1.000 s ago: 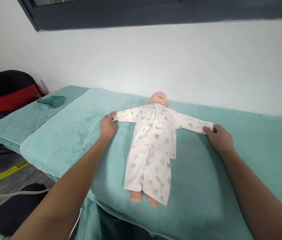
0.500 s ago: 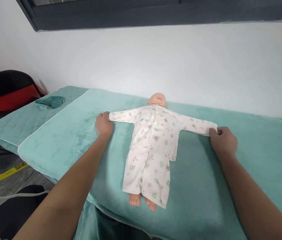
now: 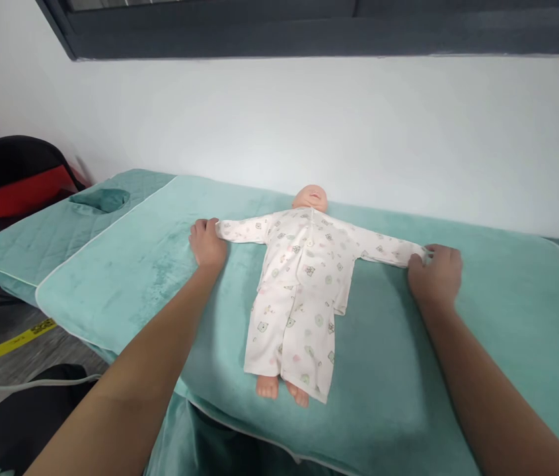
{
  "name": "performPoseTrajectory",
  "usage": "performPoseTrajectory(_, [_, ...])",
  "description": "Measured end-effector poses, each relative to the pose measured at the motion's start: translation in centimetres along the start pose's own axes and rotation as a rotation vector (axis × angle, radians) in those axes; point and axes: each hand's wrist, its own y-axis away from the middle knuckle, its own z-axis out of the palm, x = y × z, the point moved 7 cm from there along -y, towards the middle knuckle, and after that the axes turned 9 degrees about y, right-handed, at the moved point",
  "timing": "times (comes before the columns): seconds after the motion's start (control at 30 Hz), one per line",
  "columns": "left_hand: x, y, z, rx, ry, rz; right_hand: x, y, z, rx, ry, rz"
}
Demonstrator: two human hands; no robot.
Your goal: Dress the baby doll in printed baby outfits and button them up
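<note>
A baby doll [image 3: 310, 197] lies on its back, head towards the wall, its bare feet [image 3: 267, 387] poking out at the near end. It is dressed in a white printed shirt [image 3: 312, 248] and matching white trousers [image 3: 289, 337]. Both sleeves stretch out sideways. At the end of the left sleeve [image 3: 243, 230], my left hand [image 3: 209, 244] is closed on the cuff, its fingertips partly hidden. My right hand [image 3: 437, 271] has the cuff of the other sleeve [image 3: 388, 250] between thumb and fingers. The doll's hands are out of sight.
A green padded sheet [image 3: 125, 277] covers the bed, with a face-hole cushion [image 3: 101, 200] at its left end. Behind it rises a white wall [image 3: 279, 119] below a dark window frame [image 3: 240, 30]. A black and red chair [image 3: 16, 178] stands far left.
My right hand has shifted slightly inward and up with the sleeve cuff. The trouser legs and feet sit a little higher in view. My left hand stays almost in place.
</note>
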Motion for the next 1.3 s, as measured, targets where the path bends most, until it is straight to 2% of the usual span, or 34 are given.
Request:
performPoseTrajectory(0.1, [1.6,0.4,0.3,-0.036,0.039,0.182,-2.8,0.5,0.1,0.047,-0.03,-0.318])
performPoseTrajectory(0.2, [2.7,0.7,1.1,-0.123,0.082,0.319,-4.4,1.1,1.3,-0.046,0.004,-0.496])
performPoseTrajectory(0.3, [2.8,0.7,1.8,-0.165,0.084,0.314,-4.1,1.1,2.9,-0.237,0.055,-0.458])
performPoseTrajectory(0.4, [2.4,0.5,2.3,-0.184,0.039,0.258,-3.4,0.9,3.5,-0.314,0.092,-0.376])
performPoseTrajectory(0.5, [1.8,0.1,2.5,-0.192,-0.035,0.177,-3.3,0.8,3.0,-0.262,0.125,-0.355])
performPoseTrajectory(0.63, [1.5,0.0,2.6,-0.227,-0.071,0.144,-4.4,1.7,0.5,-0.038,0.125,-0.381])
performPoseTrajectory(0.7, [1.4,0.0,2.6,-0.229,-0.069,0.128,-5.8,3.2,-0.8,-0.005,0.084,-0.445])
performPoseTrajectory(0.73, [1.3,0.0,2.6,-0.227,-0.067,0.119,-6.7,4.3,-1.2,-0.038,0.051,-0.49])
performPoseTrajectory(0.87, [1.2,-0.2,2.7,-0.22,-0.058,0.1,-10.8,10.2,-1.8,-0.358,-0.144,-0.723])
performPoseTrajectory(0.93, [1.1,-0.3,2.8,-0.218,-0.057,0.098,-12.3,12.8,-2.4,-0.416,-0.2,-0.803])
performPoseTrajectory(1.0, [1.1,-0.4,2.9,-0.217,-0.059,0.096,-12.9,14.1,-2.8,-0.391,-0.19,-0.787])
performPoseTrajectory(1.1, [1.0,-0.4,2.9,-0.217,-0.063,0.091,-12.8,14.3,-2.8,-0.355,-0.107,-0.671])
performPoseTrajectory(1.3, [1.0,-0.4,2.8,-0.216,-0.057,0.079,-12.1,14.2,-2.7,-0.403,-0.094,-0.544])
